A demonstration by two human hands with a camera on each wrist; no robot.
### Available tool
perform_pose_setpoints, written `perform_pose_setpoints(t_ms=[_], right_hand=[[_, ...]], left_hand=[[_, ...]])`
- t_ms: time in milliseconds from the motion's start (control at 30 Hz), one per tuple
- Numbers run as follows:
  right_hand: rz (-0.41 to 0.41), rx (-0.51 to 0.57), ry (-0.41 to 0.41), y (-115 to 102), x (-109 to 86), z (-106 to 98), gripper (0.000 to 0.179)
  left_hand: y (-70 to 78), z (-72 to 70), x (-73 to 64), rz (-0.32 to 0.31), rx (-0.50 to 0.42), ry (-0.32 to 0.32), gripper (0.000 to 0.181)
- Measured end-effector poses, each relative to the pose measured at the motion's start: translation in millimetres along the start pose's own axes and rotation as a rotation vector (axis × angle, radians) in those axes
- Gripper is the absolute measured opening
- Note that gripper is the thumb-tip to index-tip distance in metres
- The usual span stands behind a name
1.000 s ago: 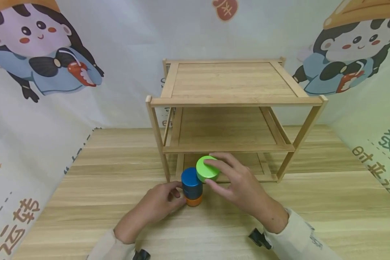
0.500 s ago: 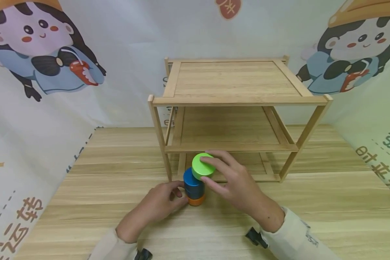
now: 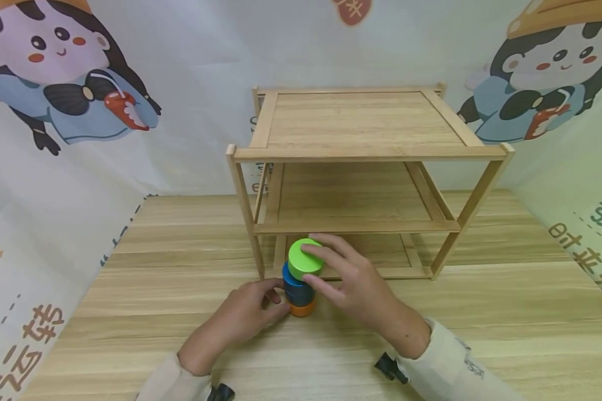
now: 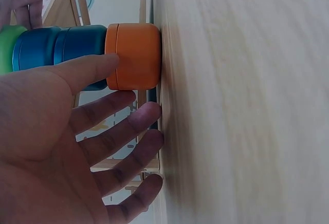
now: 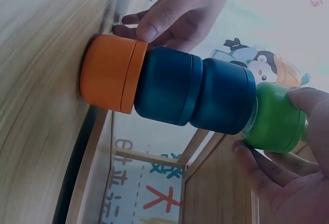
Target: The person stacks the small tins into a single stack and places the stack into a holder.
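A column of small round lidded canisters stands on the wooden table. An orange canister is at the bottom, with a lower blue canister and an upper blue canister above it. At the top, my right hand grips a green canister between thumb and fingers. It sits slightly off-centre over the upper blue one; whether it rests fully there, I cannot tell. On the left side, my left hand touches the orange canister with its thumb, its other fingers relaxed beside the column.
Just behind the column stands a three-level wooden shelf rack; its front lower bar is close to the right hand. White cloth with printed cartoon figures and lettering surrounds the wooden table.
My right hand has carried the green canister leftward, from beside the upper blue canister to over its top. The left hand keeps its place by the column.
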State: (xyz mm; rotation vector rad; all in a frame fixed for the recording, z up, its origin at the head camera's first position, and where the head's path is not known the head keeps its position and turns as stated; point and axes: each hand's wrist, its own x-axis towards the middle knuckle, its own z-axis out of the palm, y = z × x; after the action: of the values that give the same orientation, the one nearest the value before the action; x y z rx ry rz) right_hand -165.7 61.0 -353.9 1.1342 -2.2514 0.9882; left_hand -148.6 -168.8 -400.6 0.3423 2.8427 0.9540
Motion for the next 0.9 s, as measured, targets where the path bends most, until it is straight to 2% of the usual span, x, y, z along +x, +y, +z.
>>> perform_pose_setpoints(t_ms=[333, 900], right_hand=[[-0.033, -0.003, 0.005, 2.2, -1.1, 6.3, 0.045], [0.003, 0.018, -0.065, -0.1, -1.3, 8.6, 0.045]], left_hand=[[1.6, -0.9, -1.2, 0.008, -0.01, -0.005, 0.035], [0.5, -0.1, 0.0, 0.017, 0.012, 0.007, 0.034]])
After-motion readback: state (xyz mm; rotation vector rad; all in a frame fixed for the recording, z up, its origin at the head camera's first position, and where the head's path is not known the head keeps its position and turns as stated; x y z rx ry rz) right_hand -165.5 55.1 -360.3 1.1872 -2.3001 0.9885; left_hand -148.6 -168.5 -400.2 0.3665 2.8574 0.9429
